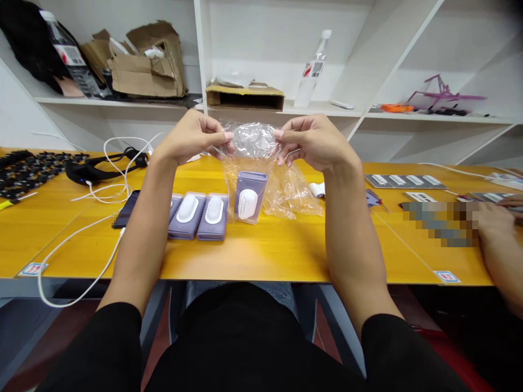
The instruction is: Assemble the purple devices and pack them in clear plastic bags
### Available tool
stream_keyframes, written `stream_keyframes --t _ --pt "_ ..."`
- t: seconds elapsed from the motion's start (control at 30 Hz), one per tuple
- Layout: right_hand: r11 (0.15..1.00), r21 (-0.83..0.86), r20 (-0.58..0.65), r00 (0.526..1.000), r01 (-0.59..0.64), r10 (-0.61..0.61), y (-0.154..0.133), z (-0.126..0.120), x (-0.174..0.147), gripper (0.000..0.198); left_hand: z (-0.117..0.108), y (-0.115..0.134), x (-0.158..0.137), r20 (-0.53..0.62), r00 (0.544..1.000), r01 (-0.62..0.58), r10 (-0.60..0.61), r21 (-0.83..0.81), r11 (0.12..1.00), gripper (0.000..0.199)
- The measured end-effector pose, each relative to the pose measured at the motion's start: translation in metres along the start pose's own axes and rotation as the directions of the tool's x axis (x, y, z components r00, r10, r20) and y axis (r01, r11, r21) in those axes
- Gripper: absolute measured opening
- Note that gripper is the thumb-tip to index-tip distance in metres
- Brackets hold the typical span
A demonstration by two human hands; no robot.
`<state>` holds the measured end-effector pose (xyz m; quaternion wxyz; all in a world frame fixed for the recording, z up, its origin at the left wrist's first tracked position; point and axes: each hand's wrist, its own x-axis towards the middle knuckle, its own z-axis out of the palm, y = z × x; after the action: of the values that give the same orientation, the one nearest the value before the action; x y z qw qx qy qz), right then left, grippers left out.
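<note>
Between my two hands a clear plastic bag (255, 142) is stretched by its top edge. My left hand (200, 136) pinches one upper corner, and my right hand (310, 142) pinches the other. Inside the bag, low down, a purple box-shaped device with a white oval part (250, 197) stands roughly upright, slightly tilted, near the tabletop. Left of it lie two similar purple devices (212, 216) with white ovals, and part of a third shows behind my left forearm. More crumpled clear plastic (292, 190) rests to the right of the bag.
The yellow table (245, 258) backs onto white shelves holding a cardboard box (147, 65) and bottles (314, 71). At left are black goggles (102, 166), a white cable (65, 302) and a dark phone (126, 209). Another person's hand (496, 220) works at the right beside grey panels (404, 181).
</note>
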<state>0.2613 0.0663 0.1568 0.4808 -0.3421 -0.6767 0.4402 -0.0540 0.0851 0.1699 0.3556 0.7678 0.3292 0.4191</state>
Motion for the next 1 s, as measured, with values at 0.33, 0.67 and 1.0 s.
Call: stream_keyframes --t 0.33,0.67,1.0 --pt "1.000 0.005 -0.041 0.999 -0.018 0.018 0.003 0.001 0.004 0.037 -0.001 -0.006 0.005 -0.038 0.999 0.011 -0.013 -0.057 0.998 0.032" --pt "0.999 0.020 -0.105 0.993 -0.047 0.049 0.008 0.003 0.005 0.062 0.000 -0.015 0.012 -0.031 0.989 0.139 -0.142 -0.081 0.987 0.042" --pt "0.995 -0.082 -0.156 0.987 -0.057 0.044 -0.002 0.008 0.001 0.046 0.000 -0.002 0.004 -0.077 0.977 0.190 -0.198 -0.102 0.976 0.037"
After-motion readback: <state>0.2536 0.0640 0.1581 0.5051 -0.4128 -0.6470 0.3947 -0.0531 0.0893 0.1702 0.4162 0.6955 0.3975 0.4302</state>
